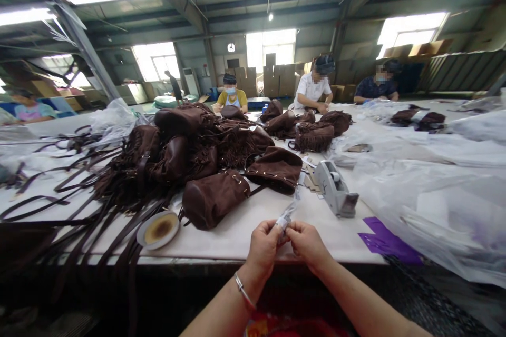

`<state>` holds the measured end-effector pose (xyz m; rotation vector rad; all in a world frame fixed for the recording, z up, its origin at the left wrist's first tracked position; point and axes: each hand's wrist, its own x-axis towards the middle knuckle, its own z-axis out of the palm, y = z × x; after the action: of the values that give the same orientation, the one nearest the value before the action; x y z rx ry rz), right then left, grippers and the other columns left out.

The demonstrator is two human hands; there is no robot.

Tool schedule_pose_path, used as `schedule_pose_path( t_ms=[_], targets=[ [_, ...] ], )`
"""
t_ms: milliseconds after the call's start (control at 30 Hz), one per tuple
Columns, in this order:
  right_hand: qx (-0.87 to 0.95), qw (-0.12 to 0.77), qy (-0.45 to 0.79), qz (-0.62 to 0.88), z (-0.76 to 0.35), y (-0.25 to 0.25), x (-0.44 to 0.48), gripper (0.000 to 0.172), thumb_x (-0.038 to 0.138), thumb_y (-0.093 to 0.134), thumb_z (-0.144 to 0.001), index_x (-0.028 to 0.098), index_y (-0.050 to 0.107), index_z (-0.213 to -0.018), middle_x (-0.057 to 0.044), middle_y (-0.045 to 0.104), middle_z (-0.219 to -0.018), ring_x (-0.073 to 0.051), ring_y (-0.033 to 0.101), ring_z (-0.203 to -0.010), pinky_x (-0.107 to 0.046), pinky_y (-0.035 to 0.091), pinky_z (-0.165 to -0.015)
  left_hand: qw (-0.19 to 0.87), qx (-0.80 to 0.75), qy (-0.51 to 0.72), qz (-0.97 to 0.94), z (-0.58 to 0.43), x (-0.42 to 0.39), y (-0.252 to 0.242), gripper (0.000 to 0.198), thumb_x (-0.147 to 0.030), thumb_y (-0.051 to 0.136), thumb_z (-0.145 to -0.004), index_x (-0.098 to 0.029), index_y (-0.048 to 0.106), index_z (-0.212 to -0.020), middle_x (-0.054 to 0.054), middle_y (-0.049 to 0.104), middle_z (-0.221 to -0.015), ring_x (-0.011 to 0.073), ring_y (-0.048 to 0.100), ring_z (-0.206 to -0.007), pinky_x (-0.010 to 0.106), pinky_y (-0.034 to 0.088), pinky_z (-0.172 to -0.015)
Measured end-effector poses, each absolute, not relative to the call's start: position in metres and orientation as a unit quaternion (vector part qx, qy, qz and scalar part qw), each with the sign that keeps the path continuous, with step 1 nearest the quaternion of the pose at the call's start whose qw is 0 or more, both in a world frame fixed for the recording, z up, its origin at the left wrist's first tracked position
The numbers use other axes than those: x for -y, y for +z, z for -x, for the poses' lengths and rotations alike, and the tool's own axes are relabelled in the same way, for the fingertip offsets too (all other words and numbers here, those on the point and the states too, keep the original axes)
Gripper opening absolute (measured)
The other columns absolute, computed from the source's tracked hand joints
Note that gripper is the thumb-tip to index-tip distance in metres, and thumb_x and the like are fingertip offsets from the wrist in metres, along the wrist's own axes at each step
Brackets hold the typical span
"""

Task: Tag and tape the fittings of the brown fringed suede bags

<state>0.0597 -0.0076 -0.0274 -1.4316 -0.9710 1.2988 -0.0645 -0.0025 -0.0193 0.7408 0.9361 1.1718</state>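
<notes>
A left hand point(263, 246) and right hand point(307, 243) meet above the near edge of the white tabletop point(245, 231), fingers point(295, 231) pinched shut on a small clear plastic packet point(285, 219). So light a pinch could let it slip floorward. Brown suede fringed bags point(215, 197) lie beyond.
</notes>
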Motion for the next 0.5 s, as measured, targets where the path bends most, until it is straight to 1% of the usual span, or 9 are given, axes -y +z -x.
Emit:
schedule_pose_path(
  t_ms=[67, 133, 233, 300, 333, 367, 400, 433, 500],
  targets=[
    [0.318, 0.482, 0.609, 0.543, -0.056, -0.028, 0.010, 0.018, 0.034, 0.064, -0.060, 0.020, 0.053, -0.061, 0.009, 0.040, -0.042, -0.006, 0.029, -0.038, -0.020, 0.022, -0.040, 0.640, -0.438, 0.514, -0.367, 0.064, 0.004, -0.022, 0.046, -0.045, 0.085, -0.063, -0.011, 0.072, -0.090, 0.008, 0.071, -0.082, 0.0159, 0.064, -0.070, 0.026, 0.052, -0.067],
    [0.267, 0.489, 0.653, 0.513, -0.054, -0.029, 0.012, 0.022, 0.034, 0.068, -0.058, 0.019, 0.051, -0.062, 0.010, 0.039, -0.044, -0.004, 0.027, -0.038, -0.019, 0.021, -0.039, 0.613, -0.459, 0.499, -0.406, 0.065, 0.006, -0.023, 0.046, -0.047, 0.082, -0.066, -0.011, 0.072, -0.093, 0.008, 0.071, -0.082, 0.0170, 0.064, -0.071, 0.026, 0.051, -0.066],
    [0.256, 0.473, 0.650, 0.537, -0.053, -0.035, 0.013, 0.030, 0.037, 0.074, -0.059, 0.018, 0.051, -0.063, 0.008, 0.044, -0.047, -0.003, 0.029, -0.037, -0.018, 0.018, -0.037, 0.573, -0.479, 0.480, -0.461, 0.066, 0.008, -0.020, 0.041, -0.044, 0.077, -0.072, -0.012, 0.072, -0.098, 0.008, 0.070, -0.082, 0.0193, 0.064, -0.075, 0.029, 0.051, -0.071],
    [0.268, 0.463, 0.629, 0.564, -0.054, -0.038, 0.014, 0.032, 0.039, 0.075, -0.061, 0.018, 0.052, -0.064, 0.008, 0.044, -0.047, -0.003, 0.029, -0.036, -0.018, 0.016, -0.036, 0.525, -0.488, 0.475, -0.511, 0.067, 0.009, -0.016, 0.032, -0.040, 0.074, -0.075, -0.014, 0.073, -0.095, 0.008, 0.069, -0.087, 0.0209, 0.064, -0.082, 0.032, 0.051, -0.078],
    [0.275, 0.466, 0.622, 0.567, -0.056, -0.038, 0.016, 0.030, 0.038, 0.075, -0.061, 0.017, 0.053, -0.064, 0.008, 0.043, -0.047, -0.003, 0.029, -0.036, -0.018, 0.017, -0.036, 0.496, -0.491, 0.476, -0.536, 0.068, 0.009, -0.014, 0.027, -0.036, 0.073, -0.075, -0.015, 0.073, -0.091, 0.008, 0.067, -0.090, 0.0217, 0.063, -0.086, 0.033, 0.050, -0.083],
    [0.281, 0.474, 0.621, 0.557, -0.057, -0.037, 0.018, 0.028, 0.035, 0.076, -0.061, 0.017, 0.055, -0.066, 0.008, 0.044, -0.047, -0.004, 0.032, -0.037, -0.018, 0.020, -0.037, 0.467, -0.494, 0.478, -0.556, 0.068, 0.009, -0.012, 0.021, -0.033, 0.072, -0.076, -0.016, 0.074, -0.088, 0.008, 0.066, -0.093, 0.0223, 0.062, -0.090, 0.034, 0.049, -0.087],
    [0.284, 0.487, 0.630, 0.535, -0.058, -0.035, 0.021, 0.026, 0.032, 0.076, -0.061, 0.016, 0.057, -0.068, 0.007, 0.047, -0.049, -0.005, 0.037, -0.040, -0.017, 0.025, -0.039, 0.444, -0.495, 0.481, -0.571, 0.069, 0.009, -0.011, 0.017, -0.030, 0.071, -0.076, -0.016, 0.074, -0.086, 0.008, 0.064, -0.095, 0.0227, 0.061, -0.094, 0.035, 0.048, -0.090],
    [0.282, 0.497, 0.649, 0.502, -0.058, -0.032, 0.024, 0.024, 0.031, 0.076, -0.061, 0.016, 0.060, -0.072, 0.005, 0.053, -0.054, -0.007, 0.044, -0.044, -0.018, 0.032, -0.042, 0.427, -0.495, 0.486, -0.581, 0.070, 0.010, -0.011, 0.015, -0.028, 0.070, -0.077, -0.017, 0.074, -0.086, 0.009, 0.062, -0.098, 0.0231, 0.060, -0.096, 0.035, 0.048, -0.091],
    [0.263, 0.508, 0.699, 0.430, -0.058, -0.024, 0.031, 0.028, 0.033, 0.076, -0.064, 0.017, 0.065, -0.085, -0.001, 0.065, -0.070, -0.014, 0.059, -0.060, -0.023, 0.045, -0.052, 0.403, -0.487, 0.494, -0.598, 0.070, 0.013, -0.012, 0.014, -0.024, 0.067, -0.079, -0.017, 0.073, -0.090, 0.010, 0.059, -0.103, 0.0237, 0.059, -0.100, 0.037, 0.047, -0.094]
  ],
)
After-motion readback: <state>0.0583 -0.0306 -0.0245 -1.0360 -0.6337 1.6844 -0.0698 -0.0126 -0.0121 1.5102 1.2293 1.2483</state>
